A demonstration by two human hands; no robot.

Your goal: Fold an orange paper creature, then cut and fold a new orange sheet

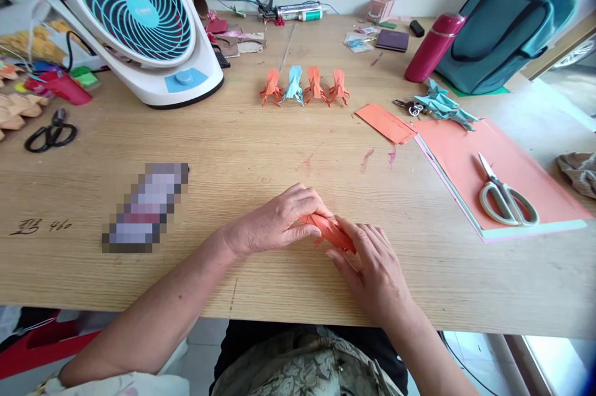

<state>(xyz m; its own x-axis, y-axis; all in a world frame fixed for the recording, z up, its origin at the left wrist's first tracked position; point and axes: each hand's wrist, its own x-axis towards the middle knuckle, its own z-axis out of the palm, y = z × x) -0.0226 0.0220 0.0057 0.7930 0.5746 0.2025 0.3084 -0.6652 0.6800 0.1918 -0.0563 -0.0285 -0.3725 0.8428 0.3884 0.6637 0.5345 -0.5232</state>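
While an orange folded-paper figure [331,233] lies between, left grip [289,217] pinches its far end, right grip [376,265] clasps its near end. Its long axis slants from far left to near right.

Past the left hand [282,222] and right hand [375,262], a bare stretch of desk [261,154] opens forward until the row of four folded paper figures [314,81] bars the middle, with the pixelated object [146,210] and tall fan [143,11] hemming the left, the orange strip [385,123], light-handled scissors [495,181] and red bottle [434,48] the right.
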